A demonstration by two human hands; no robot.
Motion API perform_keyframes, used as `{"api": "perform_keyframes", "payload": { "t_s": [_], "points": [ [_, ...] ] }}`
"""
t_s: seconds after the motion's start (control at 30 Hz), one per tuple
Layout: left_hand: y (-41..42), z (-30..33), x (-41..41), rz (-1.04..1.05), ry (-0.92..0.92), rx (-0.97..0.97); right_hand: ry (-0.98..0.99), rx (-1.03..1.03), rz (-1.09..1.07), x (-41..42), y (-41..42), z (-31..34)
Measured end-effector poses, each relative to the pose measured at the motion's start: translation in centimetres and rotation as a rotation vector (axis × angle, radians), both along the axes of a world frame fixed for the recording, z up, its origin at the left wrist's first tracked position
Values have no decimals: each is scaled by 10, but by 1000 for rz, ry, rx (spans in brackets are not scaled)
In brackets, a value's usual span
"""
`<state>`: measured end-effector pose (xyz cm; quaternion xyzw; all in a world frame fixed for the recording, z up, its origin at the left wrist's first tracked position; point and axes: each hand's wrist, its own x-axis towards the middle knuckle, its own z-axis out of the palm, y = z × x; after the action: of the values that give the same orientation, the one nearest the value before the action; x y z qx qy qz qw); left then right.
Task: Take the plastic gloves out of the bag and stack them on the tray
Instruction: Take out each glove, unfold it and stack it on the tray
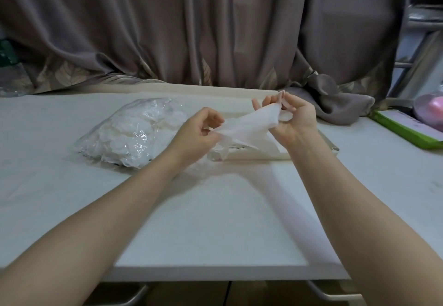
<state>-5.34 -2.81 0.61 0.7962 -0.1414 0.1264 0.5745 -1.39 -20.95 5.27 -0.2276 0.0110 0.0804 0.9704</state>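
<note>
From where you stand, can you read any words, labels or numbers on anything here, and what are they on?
None can be read.
Green-edged box at the table's right edge: dark print on its white top, too blurred to read.
Tray: a small dark mark near its front edge, under the glove, too small to read.
Bag of gloves: no print visible.

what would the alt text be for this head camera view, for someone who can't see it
A person's left hand and right hand hold a thin plastic glove stretched between them above a cream tray on a white table. A clear bag of gloves lies left of the tray, before a brown curtain.
</note>
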Motion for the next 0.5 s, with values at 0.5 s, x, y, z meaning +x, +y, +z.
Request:
{"api": "perform_keyframes", "payload": {
  "t_s": [0.5],
  "points": [
    [-43, 69, 12, 134, -19, 249, -864, -1536, -105, -31, -7, 13]
  ]
}}
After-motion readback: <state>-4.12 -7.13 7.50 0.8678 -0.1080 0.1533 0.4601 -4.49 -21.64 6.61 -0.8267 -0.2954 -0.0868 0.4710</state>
